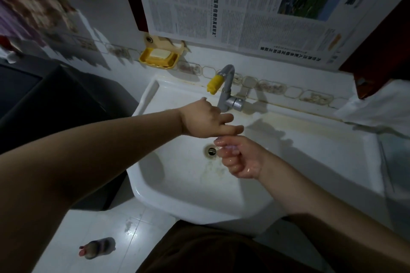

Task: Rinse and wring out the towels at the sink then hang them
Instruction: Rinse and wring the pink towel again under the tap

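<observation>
Main risk: no towel is in either hand, and the sink [306,153] basin holds none, so rinsing cannot start until one is fetched. Blurred patterned cloth [37,0] is seen at upper left of frame, possibly towels on the wall; too smeared to confirm. It lies well apart from both hands, so a long reach across the dark cabinet [55,104] at left would be needed.

Second risk: the right hand [241,159] looks wet and glossy, and a wet patch is visible on the floor tiles [131,226] at lower centre. A slip or a dropped towel could follow. The bottle [97,248] lying on the floor at lower left is a trip hazard.

Left hand [204,119]: near the grey tap [228,88] at frame centre, fingers loosely extended, nothing held; contact with the tap cannot be told. Right hand: just below it over the drain [211,151], fingers curled, nothing gripped as far as can be made out. No water stream can be made out.
</observation>
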Demonstrator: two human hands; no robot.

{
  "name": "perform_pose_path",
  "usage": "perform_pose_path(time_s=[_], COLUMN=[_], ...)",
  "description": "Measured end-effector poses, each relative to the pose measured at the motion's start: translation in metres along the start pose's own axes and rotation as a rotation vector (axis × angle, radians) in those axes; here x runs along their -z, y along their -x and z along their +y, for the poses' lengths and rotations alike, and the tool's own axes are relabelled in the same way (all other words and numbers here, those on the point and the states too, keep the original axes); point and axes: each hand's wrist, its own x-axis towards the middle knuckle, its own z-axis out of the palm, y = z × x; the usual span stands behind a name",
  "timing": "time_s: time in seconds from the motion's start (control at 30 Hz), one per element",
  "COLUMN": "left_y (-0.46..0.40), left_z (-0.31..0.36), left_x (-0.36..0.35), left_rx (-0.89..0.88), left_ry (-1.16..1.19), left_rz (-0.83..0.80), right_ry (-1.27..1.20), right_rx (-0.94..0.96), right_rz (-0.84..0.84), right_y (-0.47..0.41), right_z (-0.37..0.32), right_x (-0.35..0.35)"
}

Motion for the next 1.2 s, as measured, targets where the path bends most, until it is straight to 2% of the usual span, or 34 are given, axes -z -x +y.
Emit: perform_pose_path(time_s=[0.1, 0.17, 0.27, 0.33, 0.4, 0.47, 0.5, 0.53, 0.6, 0.63, 0.7, 0.8, 0.9, 1.0, 1.07, 1.13, 1.2], left_y=[0.006, 0.006, 0.001, -0.003, -0.009, -0.012, -0.012, -0.011, -0.009, -0.009, -0.010, -0.014, -0.017, -0.020, -0.021, -0.022, -0.025], left_z=[0.015, 0.027, 0.033, 0.034, 0.033, 0.033, 0.035, 0.039, 0.050, 0.056, 0.066, 0.075, 0.073, 0.071, 0.075, 0.079, 0.082], left_x=[0.002, 0.004, 0.009, 0.013, 0.019, 0.026, 0.029, 0.030, 0.025, 0.025, 0.028, 0.037, 0.046, 0.053, 0.054, 0.053, 0.051], left_rx=[0.120, 0.326, 0.730, 1.014, 1.328, 1.519, 1.503, 1.404, 1.038, 0.876, 0.703, 0.571, 0.651, 0.860, 0.986, 1.057, 1.133], left_ry=[0.047, 0.142, 0.278, 0.520, 0.988, 1.516, 1.796, 2.099, 2.622, 2.768, 2.913, 2.978, 2.866, 2.455, 2.156, 1.924, 1.725], left_rz=[-0.135, -0.321, -0.552, -0.627, -0.616, -0.617, -0.651, -0.657, -0.563, -0.503, -0.454, -0.483, -0.534, -0.657, -0.732, -0.816, -0.893], right_ry=[0.153, 0.158, 0.265, 0.594, 1.191, 1.692, 1.782, 1.770, 1.632, 1.606, 1.675, 1.757, 1.939, 2.195, 2.350, 2.429, 2.477], right_rx=[-0.108, -0.101, 0.182, 0.520, 0.837, 1.118, 1.267, 1.423, 1.723, 1.827, 1.938, 1.958, 1.936, 1.877, 1.757, 1.583, 1.424], right_rz=[-0.079, -0.088, 0.104, 0.395, 0.648, 0.767, 0.788, 0.774, 0.662, 0.613, 0.577, 0.508, 0.379, 0.146, -0.003, -0.033, 0.025], right_y=[0.001, 0.003, -0.006, -0.013, -0.019, -0.023, -0.025, -0.026, -0.023, -0.016, -0.003, 0.013, 0.027, 0.032, 0.030, 0.027, 0.023], right_z=[-0.019, -0.027, -0.018, 0.005, 0.030, 0.042, 0.039, 0.032, 0.010, 0.001, -0.015, -0.030, -0.044, -0.048, -0.046, -0.043, -0.043], right_x=[0.021, 0.030, 0.036, 0.034, 0.037, 0.048, 0.053, 0.055, 0.052, 0.049, 0.043, 0.032, 0.025, 0.025, 0.025, 0.026, 0.023])
